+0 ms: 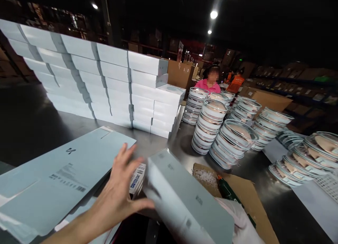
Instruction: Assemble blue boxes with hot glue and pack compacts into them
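My left hand (120, 186) is open, fingers spread and thumb stretched out beside a white box (182, 187). The long box is tilted, and its left side is smeared by motion. On the box's right, a pale sleeve (241, 223) reaches in from below; my right hand grips the box there, its fingers hidden behind it. Left of my left hand lies a stack of flat, unfolded white cartons (71, 166), the top one printed with a dark logo, small text and a barcode. A small box with blue lettering (137, 179) shows just behind my left hand.
A wall of stacked white boxes (113, 85) stands at the back left of the metal table (182, 156). Several stacks of round clear-lidded containers (208, 126) fill the right. A dark green tool (229, 191) lies on cardboard (253, 198). A person in pink (208, 85) is beyond.
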`<state>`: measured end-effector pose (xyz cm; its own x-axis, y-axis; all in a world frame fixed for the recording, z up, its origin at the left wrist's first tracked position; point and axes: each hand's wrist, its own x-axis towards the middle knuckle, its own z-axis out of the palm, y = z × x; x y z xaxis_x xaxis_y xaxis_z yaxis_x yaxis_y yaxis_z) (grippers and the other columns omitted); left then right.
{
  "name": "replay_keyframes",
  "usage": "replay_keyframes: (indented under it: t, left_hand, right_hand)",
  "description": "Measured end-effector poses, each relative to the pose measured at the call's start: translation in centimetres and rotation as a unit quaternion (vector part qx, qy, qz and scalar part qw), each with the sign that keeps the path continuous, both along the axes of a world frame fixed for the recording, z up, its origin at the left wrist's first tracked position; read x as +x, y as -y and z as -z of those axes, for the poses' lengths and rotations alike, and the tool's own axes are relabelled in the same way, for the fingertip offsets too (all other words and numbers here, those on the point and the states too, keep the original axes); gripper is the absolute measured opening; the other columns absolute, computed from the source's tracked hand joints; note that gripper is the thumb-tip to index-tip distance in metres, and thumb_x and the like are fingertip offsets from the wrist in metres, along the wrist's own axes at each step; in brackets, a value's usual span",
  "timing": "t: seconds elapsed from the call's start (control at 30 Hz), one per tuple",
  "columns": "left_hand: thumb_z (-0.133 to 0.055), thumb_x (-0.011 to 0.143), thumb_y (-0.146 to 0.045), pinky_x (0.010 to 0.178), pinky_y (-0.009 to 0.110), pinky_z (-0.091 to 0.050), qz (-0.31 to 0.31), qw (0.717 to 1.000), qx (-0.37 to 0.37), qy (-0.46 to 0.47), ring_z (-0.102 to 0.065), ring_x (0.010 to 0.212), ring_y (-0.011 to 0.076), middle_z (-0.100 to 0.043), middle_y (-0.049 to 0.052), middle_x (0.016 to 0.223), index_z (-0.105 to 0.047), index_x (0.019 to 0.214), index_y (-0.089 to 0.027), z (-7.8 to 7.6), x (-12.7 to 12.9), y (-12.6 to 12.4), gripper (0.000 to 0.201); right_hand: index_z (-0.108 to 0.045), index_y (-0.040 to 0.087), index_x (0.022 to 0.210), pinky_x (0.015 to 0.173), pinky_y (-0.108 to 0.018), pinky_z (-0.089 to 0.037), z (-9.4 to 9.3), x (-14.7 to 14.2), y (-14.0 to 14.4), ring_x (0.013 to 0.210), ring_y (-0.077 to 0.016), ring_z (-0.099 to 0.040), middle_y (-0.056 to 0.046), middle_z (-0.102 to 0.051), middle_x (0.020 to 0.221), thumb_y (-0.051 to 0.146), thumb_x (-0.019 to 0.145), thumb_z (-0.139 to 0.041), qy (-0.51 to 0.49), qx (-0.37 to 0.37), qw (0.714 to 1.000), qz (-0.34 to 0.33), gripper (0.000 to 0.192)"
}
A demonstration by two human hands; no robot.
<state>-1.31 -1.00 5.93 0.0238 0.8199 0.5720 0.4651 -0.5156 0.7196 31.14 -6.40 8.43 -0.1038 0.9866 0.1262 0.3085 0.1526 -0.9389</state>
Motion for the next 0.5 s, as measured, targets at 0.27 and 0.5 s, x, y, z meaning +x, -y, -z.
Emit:
replay_keyframes:
  t: [0.27, 0.5]
  left_hand:
    - [-0.095, 0.056, -0.039, 0.096, 0.039, -0.059, 0.219, 0.946, -0.237, -0.016, -0.069, 0.121, 0.0381, -0.071, 0.004, 0.139, -0.066, 0.137, -0.038, -3.8, -0.9, 0.6, 0.086]
    - [-0.085, 0.063, -0.047, 0.096, 0.044, -0.057, 0.196, 0.91, -0.322, 0.171, -0.067, 0.117, 0.0397, -0.075, 0.003, 0.126, -0.071, 0.129, -0.034, -2.8, -0.7, 0.6, 0.068]
  right_hand:
    - [-0.067, 0.023, 0.129, 0.1, -0.042, -0.055, -8.3, 3.9, -7.8, 0.114, -0.0311, -0.07, -0.011, -0.073, 0.126, 0.089, 0.085, -0.028, 0.26, 0.169, 0.943, 0.123, 0.088]
    - [-0.072, 0.015, 0.105, 0.115, -0.067, -0.028, -8.0, 11.3, -20.8, 0.141, -0.0452, -0.042, -0.021, -0.065, 0.136, 0.024, 0.073, -0.077, 0.357, 0.188, 0.847, 0.346, 0.035]
